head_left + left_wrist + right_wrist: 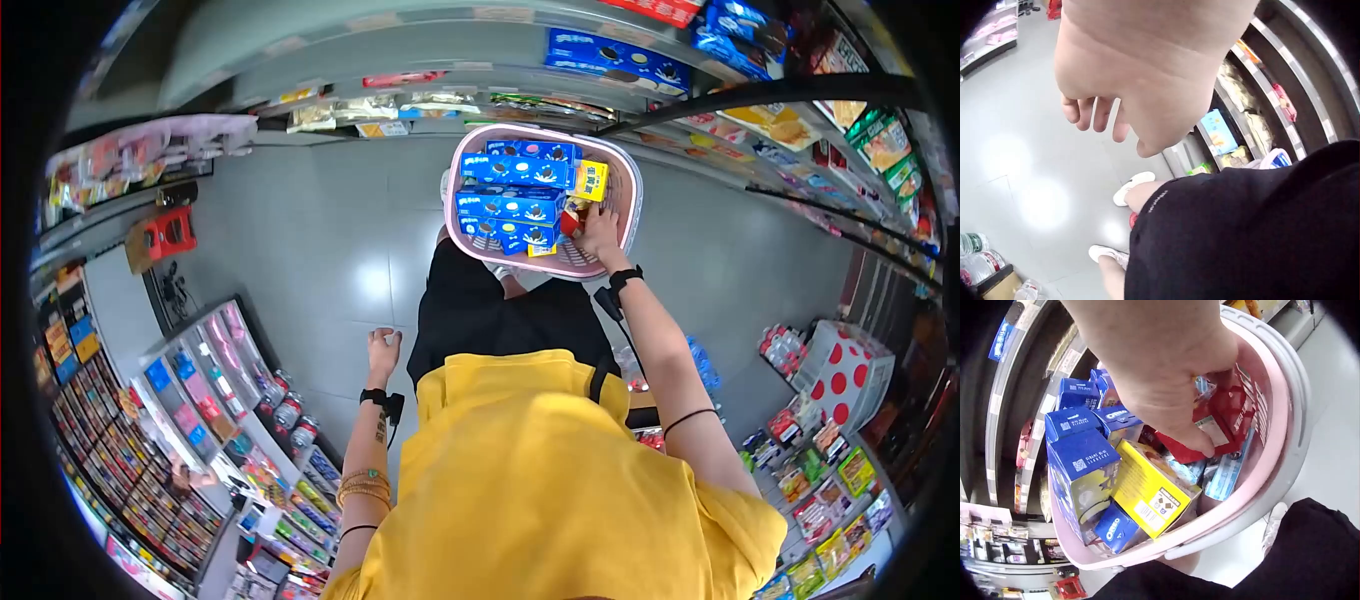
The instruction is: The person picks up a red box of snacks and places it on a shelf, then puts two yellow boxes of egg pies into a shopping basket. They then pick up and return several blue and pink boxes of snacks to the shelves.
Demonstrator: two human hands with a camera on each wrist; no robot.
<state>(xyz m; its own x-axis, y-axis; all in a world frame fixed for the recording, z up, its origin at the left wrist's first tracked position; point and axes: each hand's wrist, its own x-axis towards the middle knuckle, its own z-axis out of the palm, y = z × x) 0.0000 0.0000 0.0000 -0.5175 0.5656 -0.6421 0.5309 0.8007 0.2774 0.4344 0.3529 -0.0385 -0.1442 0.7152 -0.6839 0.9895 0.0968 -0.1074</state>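
Observation:
A pink basket (468, 250) (1275, 434) holds several blue cookie boxes (515, 171) (1085, 465) and a yellow box (591, 181) (1150, 490). My right hand (602, 238) (1160, 369) reaches into its right side and grips a red package (1200, 440), thumb on its near face; the far fingers are partly hidden. Small blue packs (1229, 472) lie beneath the red one. Away from the basket, my left hand (383, 352) (1141, 81) hangs by my side above the floor, fingers loosely curled around nothing.
Shelves with packaged snacks (617, 62) (1219, 131) run behind the basket and along the right. At the left stand a display rack (200, 385) and bottles (289, 410) (984, 267). A red-dotted box (845, 378) is at the right. My legs (510, 320) are close to the basket.

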